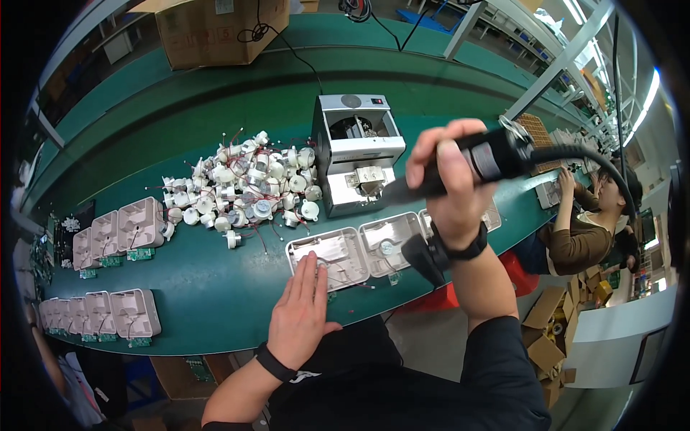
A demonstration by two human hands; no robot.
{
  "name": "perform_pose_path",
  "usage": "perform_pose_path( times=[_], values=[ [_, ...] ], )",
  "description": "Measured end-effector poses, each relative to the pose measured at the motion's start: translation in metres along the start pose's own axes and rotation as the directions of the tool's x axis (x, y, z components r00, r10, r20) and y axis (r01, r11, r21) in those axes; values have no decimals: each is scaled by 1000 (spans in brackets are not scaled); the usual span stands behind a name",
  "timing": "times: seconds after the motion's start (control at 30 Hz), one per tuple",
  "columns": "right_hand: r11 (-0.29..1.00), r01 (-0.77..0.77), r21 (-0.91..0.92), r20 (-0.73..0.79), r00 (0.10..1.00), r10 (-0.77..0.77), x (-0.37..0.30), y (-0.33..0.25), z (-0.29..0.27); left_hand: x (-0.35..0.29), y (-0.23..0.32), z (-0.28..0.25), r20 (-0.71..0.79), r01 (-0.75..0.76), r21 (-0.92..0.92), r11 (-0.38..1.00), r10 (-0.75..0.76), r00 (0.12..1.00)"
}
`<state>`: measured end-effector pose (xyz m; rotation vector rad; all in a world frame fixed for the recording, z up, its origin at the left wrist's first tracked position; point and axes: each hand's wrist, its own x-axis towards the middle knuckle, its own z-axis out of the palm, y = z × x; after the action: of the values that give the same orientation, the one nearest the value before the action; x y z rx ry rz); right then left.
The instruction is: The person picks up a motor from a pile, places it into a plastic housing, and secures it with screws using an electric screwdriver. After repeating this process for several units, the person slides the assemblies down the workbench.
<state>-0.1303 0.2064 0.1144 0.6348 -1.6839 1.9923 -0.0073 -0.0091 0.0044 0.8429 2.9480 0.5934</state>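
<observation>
My right hand [460,179] is wrapped round a black corded electric screwdriver [497,154], held in the air. Its narrow end points left, in front of the silver and black screw feeder [359,149]; I cannot tell whether the two touch. My left hand [298,316] is stretched out flat, fingertips over the near left part of a pale grey plastic housing [357,248]. Wires and a small part lie in that housing. To its right stands a second pale housing [370,231] with a round white part inside. More housings continue the row, partly hidden behind my right hand.
A heap of small white motors [244,176] with red wires lies left of the feeder. Further left stand rows of housings [147,312] with green circuit boards [140,254]. A cardboard box [215,36] sits at the back. Another person [593,233] works at the right.
</observation>
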Motion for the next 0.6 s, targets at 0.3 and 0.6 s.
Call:
perform_pose_path(
  times=[0.3,0.6],
  values=[
    [991,-133,13,59,990,132,-15,-7,-3,18,12,12,-25,-77,-6,997,77,997],
    [989,-150,-1,239,960,146,-72,-12,14,18,13,10,11,-71,-36,997,71,997]
  ],
)
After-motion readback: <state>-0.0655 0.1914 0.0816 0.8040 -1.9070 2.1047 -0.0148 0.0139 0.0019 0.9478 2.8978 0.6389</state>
